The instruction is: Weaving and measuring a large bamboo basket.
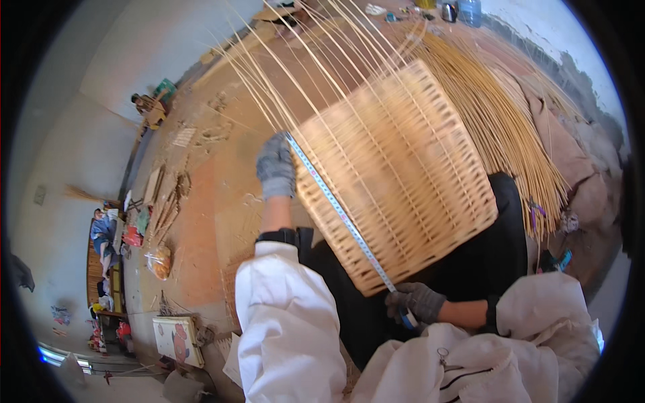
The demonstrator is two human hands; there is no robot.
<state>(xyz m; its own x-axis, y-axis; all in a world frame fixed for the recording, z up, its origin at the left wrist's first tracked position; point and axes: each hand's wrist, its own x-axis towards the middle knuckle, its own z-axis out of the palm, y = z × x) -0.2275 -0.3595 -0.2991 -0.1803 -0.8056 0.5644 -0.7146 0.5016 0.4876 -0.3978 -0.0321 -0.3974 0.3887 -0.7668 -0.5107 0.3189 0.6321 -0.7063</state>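
Observation:
A woven wicker panel (403,174) lies tilted across my lap, with long unwoven rods (309,54) sticking out past its far edge. Along its left side stretches the blade of a tape measure (343,216). My left hand (276,166), in a grey glove, is closed at the panel's far left corner, on the tape's end; its fingertips are partly hidden. At the near corner my right hand (418,302), also gloved in grey, grips the tape measure's case, mostly covered by the fingers. The panel looks slightly blurred.
A thick bundle of long wicker rods (497,121) lies to the right, with a purple-handled tool (536,209) by its near end. Wood strips (164,208) and a plastic bag (158,262) lie on the left floor. A kettle (449,11) and water jug (469,13) stand far off.

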